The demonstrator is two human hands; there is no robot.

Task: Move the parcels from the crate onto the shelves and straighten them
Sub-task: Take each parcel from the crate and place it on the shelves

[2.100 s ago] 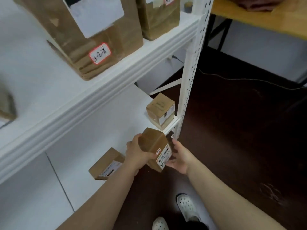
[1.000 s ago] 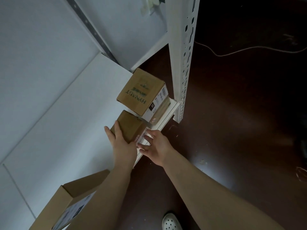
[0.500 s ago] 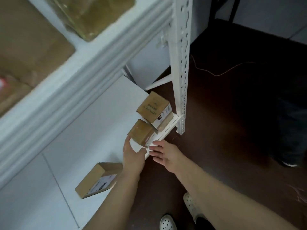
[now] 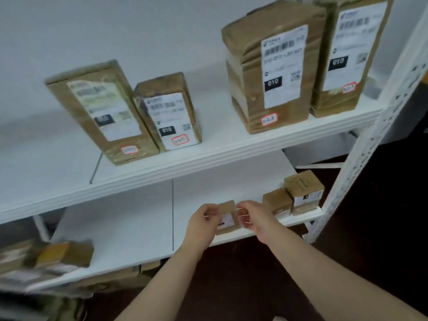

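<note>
White shelving fills the view; at the near edge of the lower shelf a small cardboard parcel is pinched between left hand and right hand, one per side, probably to square it label-outward like the labelled box further right

A small brown parcel (white label on its front) is at the lower shelf front edge, held between left hand and right hand; two similar parcels stand to its right.

Left hand, right hand close together, fingers curled, seemingly pinching.
</note>
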